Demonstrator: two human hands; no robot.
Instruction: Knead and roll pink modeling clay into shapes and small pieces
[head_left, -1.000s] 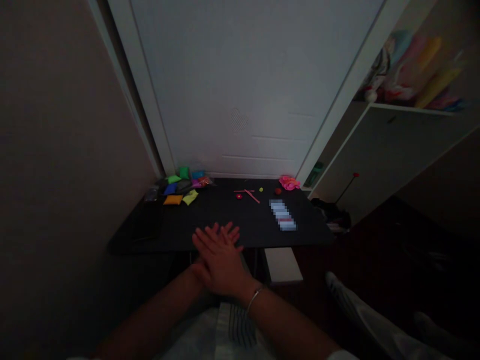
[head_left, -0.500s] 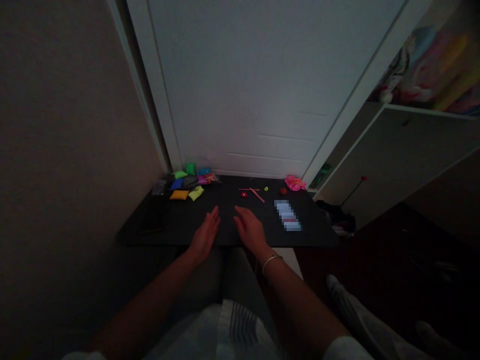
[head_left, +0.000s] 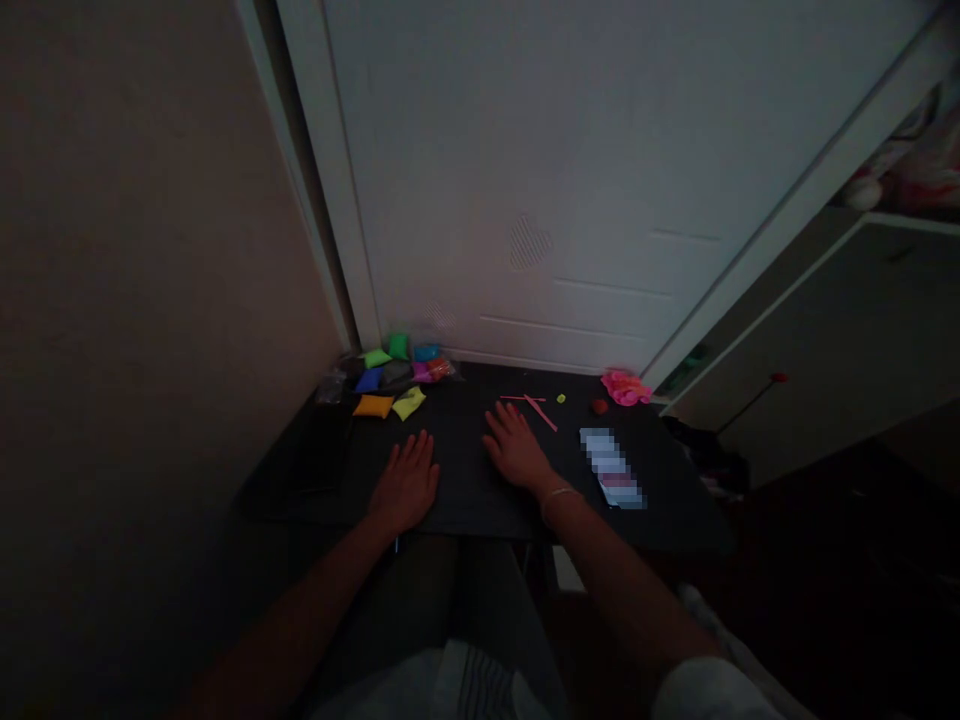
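Both palms rest flat on a dark table (head_left: 465, 500). My left hand (head_left: 409, 482) lies open with fingers spread, below a yellow packet (head_left: 409, 403) and an orange packet (head_left: 373, 406). My right hand (head_left: 517, 450) is open too, its fingertips close to two thin pink sticks (head_left: 541, 412). Beyond those sits a small yellow-green piece (head_left: 561, 398), and farther right a dark red lump (head_left: 599, 406). A blurred-out pale rectangular item (head_left: 611, 468) lies to the right of my right hand. Neither hand holds anything.
Several coloured packets (head_left: 397, 372) are grouped at the back left. A dark flat object (head_left: 321, 450) lies at the left end. Bright pink crumpled material (head_left: 627, 387) sits at the back right. A white door panel (head_left: 510, 150) stands behind the table, with a wall (head_left: 150, 250) at left.
My hands have turned from palms facing each other to palms down on the table, fingers spread. The small red piece near the pink sticks is no longer visible. The view has shifted slightly.
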